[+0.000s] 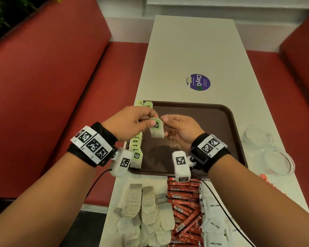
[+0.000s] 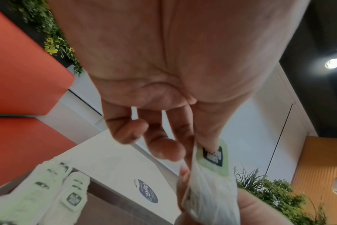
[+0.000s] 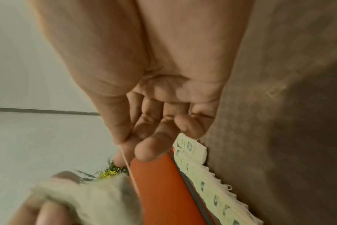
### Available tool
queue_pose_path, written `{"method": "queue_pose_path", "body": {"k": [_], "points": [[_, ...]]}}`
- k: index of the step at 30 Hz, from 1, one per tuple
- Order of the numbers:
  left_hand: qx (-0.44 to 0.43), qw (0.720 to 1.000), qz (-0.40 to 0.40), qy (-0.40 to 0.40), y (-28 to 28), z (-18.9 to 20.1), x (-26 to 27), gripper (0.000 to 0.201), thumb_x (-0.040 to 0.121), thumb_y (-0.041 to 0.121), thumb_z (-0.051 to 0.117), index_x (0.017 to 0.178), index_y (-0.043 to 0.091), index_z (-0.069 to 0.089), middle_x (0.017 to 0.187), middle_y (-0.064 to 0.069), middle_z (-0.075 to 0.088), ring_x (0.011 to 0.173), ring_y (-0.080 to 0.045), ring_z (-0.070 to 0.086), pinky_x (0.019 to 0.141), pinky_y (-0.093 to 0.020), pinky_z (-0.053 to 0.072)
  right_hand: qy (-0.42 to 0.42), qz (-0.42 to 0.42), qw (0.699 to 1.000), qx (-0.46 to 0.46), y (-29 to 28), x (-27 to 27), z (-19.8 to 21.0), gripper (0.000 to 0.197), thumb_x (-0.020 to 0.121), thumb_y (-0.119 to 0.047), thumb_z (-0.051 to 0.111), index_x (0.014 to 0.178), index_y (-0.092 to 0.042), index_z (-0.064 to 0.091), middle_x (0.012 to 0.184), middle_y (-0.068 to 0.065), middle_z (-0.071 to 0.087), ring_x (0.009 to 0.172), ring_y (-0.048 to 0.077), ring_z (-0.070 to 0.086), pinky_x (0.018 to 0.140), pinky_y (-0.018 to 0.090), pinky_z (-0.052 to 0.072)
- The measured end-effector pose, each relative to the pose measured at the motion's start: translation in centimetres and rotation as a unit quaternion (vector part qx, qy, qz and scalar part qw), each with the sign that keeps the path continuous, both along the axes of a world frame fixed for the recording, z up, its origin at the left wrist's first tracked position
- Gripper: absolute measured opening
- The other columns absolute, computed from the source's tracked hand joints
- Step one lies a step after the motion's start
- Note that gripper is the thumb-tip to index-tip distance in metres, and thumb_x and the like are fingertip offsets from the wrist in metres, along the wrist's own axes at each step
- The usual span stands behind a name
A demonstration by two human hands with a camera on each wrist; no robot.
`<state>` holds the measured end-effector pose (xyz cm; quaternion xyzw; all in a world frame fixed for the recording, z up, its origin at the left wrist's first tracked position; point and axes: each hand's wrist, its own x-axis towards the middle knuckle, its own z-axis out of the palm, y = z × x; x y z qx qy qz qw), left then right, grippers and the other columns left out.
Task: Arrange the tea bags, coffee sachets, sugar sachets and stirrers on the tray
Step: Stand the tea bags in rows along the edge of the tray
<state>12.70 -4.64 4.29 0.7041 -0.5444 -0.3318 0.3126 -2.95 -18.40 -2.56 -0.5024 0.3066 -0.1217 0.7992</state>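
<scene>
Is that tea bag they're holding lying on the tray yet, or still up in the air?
In the air. The tea bag hangs above the tray, pinched by the left hand; the right hand pinches its string.

We hold both forearms forward, wrists banded. Our left hand (image 1: 132, 120) pinches a tea bag (image 1: 156, 130) with thumb and forefinger; our right hand (image 1: 181, 128) pinches its string (image 3: 126, 159), remaining fingers loosely curled.
</scene>
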Motion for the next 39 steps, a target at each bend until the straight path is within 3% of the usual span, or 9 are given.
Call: {"method": "queue_pose_path", "body": {"k": [5, 9, 11, 15, 18, 22, 26, 34, 39], "points": [[0.011, 1.000, 0.012, -0.015, 0.1, -0.6, -0.2, 0.010, 0.093, 0.028, 0.068, 0.103, 0.028, 0.071, 0.084, 0.004, 0.073, 0.066, -0.001, 0.059, 0.068, -0.020, 0.047, 0.005, 0.016, 0.998, -0.067, -0.7, 0.0, 1.3, 0.010, 0.095, -0.013, 0.065, 0.090, -0.014, 0.073, 0.077, 0.002, 0.072, 0.056, 0.015, 0.058, 0.055, 0.026, 0.039], [0.020, 0.998, 0.044, -0.032, -0.2, -1.5, -0.2, 0.006, 0.088, 0.030, 0.074, 0.093, 0.029, 0.070, 0.077, 0.002, 0.073, 0.067, -0.009, 0.062, 0.078, -0.035, 0.054, 0.030, 0.041, 0.990, -0.134, -0.8, 0.3, 1.9, 0.008, 0.096, -0.011, 0.064, 0.091, -0.012, 0.069, 0.074, 0.001, 0.071, 0.057, 0.017, 0.062, 0.051, 0.025, 0.041], [0.020, 0.997, 0.064, -0.048, -0.3, -1.9, -0.4, 0.006, 0.088, 0.030, 0.074, 0.089, 0.027, 0.068, 0.073, 0.004, 0.072, 0.065, -0.005, 0.063, 0.077, -0.032, 0.054, 0.049, 0.055, 0.980, -0.184, -0.6, 0.6, 2.2, 0.010, 0.097, -0.011, 0.063, 0.088, -0.013, 0.066, 0.075, 0.000, 0.069, 0.061, 0.017, 0.063, 0.051, 0.025, 0.042], [0.036, 0.991, 0.083, -0.094, -0.5, -2.0, -0.7, 0.012, 0.089, 0.037, 0.071, 0.088, 0.025, 0.068, 0.073, 0.003, 0.071, 0.068, -0.009, 0.065, 0.065, -0.024, 0.050, 0.073, 0.065, 0.951, -0.294, 0.4, 1.0, 2.8, 0.009, 0.094, -0.013, 0.066, 0.087, -0.017, 0.069, 0.076, -0.005, 0.068, 0.065, 0.007, 0.060, 0.059, 0.018, 0.047], [0.035, 0.990, 0.098, -0.100, -0.5, -2.1, -0.6, 0.018, 0.090, 0.043, 0.069, 0.085, 0.026, 0.066, 0.068, 0.004, 0.070, 0.059, -0.007, 0.061, 0.057, -0.022, 0.044, 0.072, 0.073, 0.932, -0.348, 1.0, 1.3, 3.4, 0.008, 0.091, -0.016, 0.070, 0.085, -0.021, 0.072, 0.086, 0.002, 0.073, 0.074, 0.006, 0.062, 0.076, 0.027, 0.053], [0.021, 0.990, 0.115, -0.077, -0.3, -1.9, -0.4, 0.019, 0.092, 0.040, 0.066, 0.086, 0.022, 0.066, 0.053, 0.007, 0.059, 0.041, 0.001, 0.045, 0.046, -0.012, 0.031, 0.085, 0.066, 0.904, -0.413, 1.5, 1.2, 3.8, 0.001, 0.086, -0.019, 0.075, 0.087, -0.020, 0.075, 0.095, 0.000, 0.070, 0.077, 0.009, 0.063, 0.076, 0.029, 0.052], [0.021, 0.992, 0.116, -0.050, -0.1, -2.2, -0.1, 0.017, 0.092, 0.038, 0.066, 0.087, 0.022, 0.068, 0.069, -0.006, 0.070, 0.048, -0.003, 0.046, 0.056, -0.024, 0.039, 0.101, 0.058, 0.886, -0.448, 1.8, 0.7, 3.4, 0.007, 0.085, -0.019, 0.076, 0.083, -0.027, 0.077, 0.093, -0.003, 0.073, 0.083, 0.018, 0.068, 0.082, 0.040, 0.057], [0.013, 0.993, 0.121, -0.012, 0.4, -2.1, -0.1, 0.014, 0.094, 0.031, 0.066, 0.090, 0.017, 0.068, 0.082, -0.023, 0.068, 0.059, -0.010, 0.048, 0.061, -0.025, 0.041, 0.110, 0.062, 0.854, -0.505, 2.5, 0.2, 3.9, 0.007, 0.086, -0.014, 0.075, 0.091, -0.017, 0.080, 0.084, -0.008, 0.070, 0.077, 0.008, 0.064, 0.077, 0.023, 0.053], [0.004, 0.991, 0.136, 0.007, 0.6, -1.9, -0.3, 0.012, 0.094, 0.028, 0.066, 0.091, 0.017, 0.068, 0.071, -0.011, 0.062, 0.059, -0.009, 0.046, 0.063, -0.027, 0.042, 0.093, 0.080, 0.830, -0.544, 2.4, 0.5, 3.8, 0.010, 0.085, -0.013, 0.075, 0.092, -0.018, 0.081, 0.093, -0.002, 0.073, 0.072, 0.004, 0.060, 0.075, 0.020, 0.049]]}}
